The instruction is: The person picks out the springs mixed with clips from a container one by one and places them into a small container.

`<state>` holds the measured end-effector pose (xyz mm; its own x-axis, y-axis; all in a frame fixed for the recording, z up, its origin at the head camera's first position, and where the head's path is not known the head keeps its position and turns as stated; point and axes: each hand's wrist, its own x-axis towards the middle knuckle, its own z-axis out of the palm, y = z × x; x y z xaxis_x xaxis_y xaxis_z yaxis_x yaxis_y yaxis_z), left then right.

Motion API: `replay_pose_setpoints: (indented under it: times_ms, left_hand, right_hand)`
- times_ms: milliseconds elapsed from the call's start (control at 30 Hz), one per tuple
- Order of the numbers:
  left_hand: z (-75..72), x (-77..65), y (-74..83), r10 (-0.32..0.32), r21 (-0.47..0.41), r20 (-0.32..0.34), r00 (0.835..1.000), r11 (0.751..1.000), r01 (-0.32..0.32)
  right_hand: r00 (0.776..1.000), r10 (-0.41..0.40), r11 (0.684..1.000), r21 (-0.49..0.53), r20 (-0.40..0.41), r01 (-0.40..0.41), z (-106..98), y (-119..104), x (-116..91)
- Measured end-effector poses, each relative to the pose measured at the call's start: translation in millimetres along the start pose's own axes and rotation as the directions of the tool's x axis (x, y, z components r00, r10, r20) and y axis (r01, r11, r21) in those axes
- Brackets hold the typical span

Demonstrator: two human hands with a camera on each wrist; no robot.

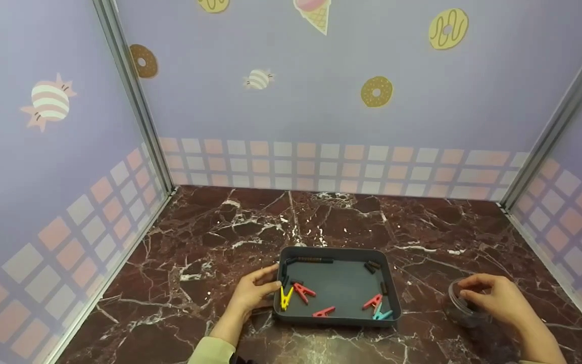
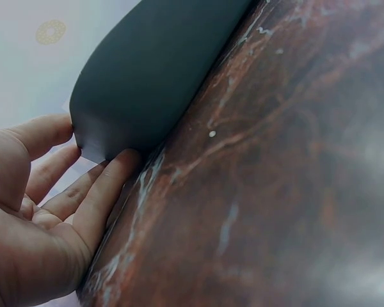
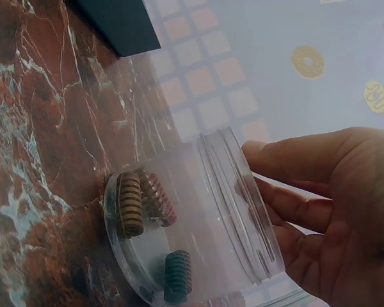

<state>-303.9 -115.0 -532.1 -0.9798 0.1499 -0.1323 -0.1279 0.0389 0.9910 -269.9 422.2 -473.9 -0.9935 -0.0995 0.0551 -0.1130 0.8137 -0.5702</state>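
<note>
While the left hand [image 1: 258, 288] pinches the tray [image 1: 339, 320], the right hand [image 1: 500, 299] bends its fingers at the jar [image 3: 192, 236] mouth, whether gripping, can't tell; springs [image 3: 130, 203] inside. Sorting springs, probably; next calls for a light pinch.

The place appears to be a small booth, because purple panels [image 1: 311, 116] printed with doughnuts [image 1: 377, 84] and candies [image 1: 51, 101] meet at grey metal posts [image 1: 138, 96] around a dark red, marble-patterned tabletop [image 1: 220, 253], though which kind of building contains it, I cannot tell.

Head view looks forward-down; close wrist views share the tray [image 1: 341, 289].
</note>
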Motion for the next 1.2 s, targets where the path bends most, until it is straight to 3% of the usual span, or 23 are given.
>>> replay_pose_setpoints:
  times_ms: [333, 700, 933, 1200]
  left_hand:
    - [-0.4, -0.9, -0.3, 0.007, -0.001, 0.001, 1.000, 1.000, -0.007]
    - [-0.6, -0.6, -0.7, 0.012, 0.007, -0.005, 1.000, 1.000, -0.012]
    - [-1.1, -1.2, 0.6, 0.027, 0.038, -0.001, 1.000, 0.999, -0.027]
    - [-0.8, -0.9, -0.5, 0.015, 0.005, 0.006, 1.000, 1.000, -0.015]
  right_hand:
    - [1.000, -0.004, 1.000, -0.002, -0.017, 0.004, 0.6, -1.5, -1.0]
    - [0.998, 0.011, 0.996, 0.084, -0.054, -0.007, 2.7, -15.7, 2.4]
    - [0.994, -0.078, 0.996, 0.025, -0.082, 0.080, 9.3, -32.1, 10.8]
    - [0.991, -0.132, 0.990, 0.047, -0.016, 0.132, 21.6, -51.7, 19.5]
